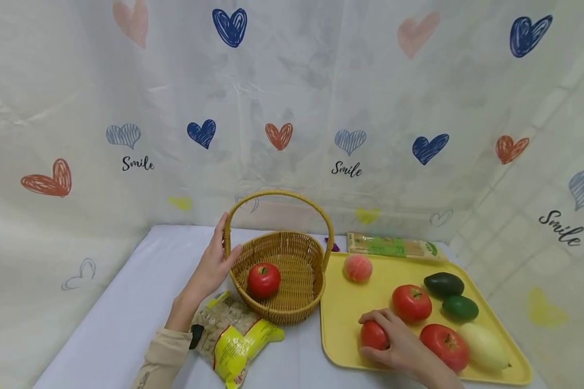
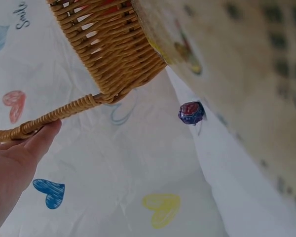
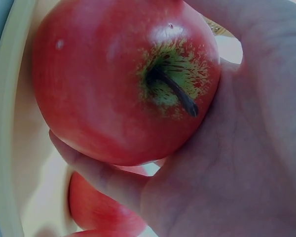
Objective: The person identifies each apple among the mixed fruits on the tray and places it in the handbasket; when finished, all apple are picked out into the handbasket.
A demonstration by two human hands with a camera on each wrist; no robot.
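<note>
Right hand (image 1: 393, 342) is gripping one apple (image 1: 372, 335) near the tray's front edge (image 1: 345, 363), open room behind — left hand (image 1: 215, 266), spread, is touching one basket (image 1: 284, 312) containing another apple (image 1: 264, 280).

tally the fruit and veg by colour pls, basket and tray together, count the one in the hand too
red: 4 (basket apple, held apple, two round fruits)
dark green: 2 (oval pieces)
pinkish: 1 (peach)
pale yellow: 1 (long piece)
total: 8
</note>
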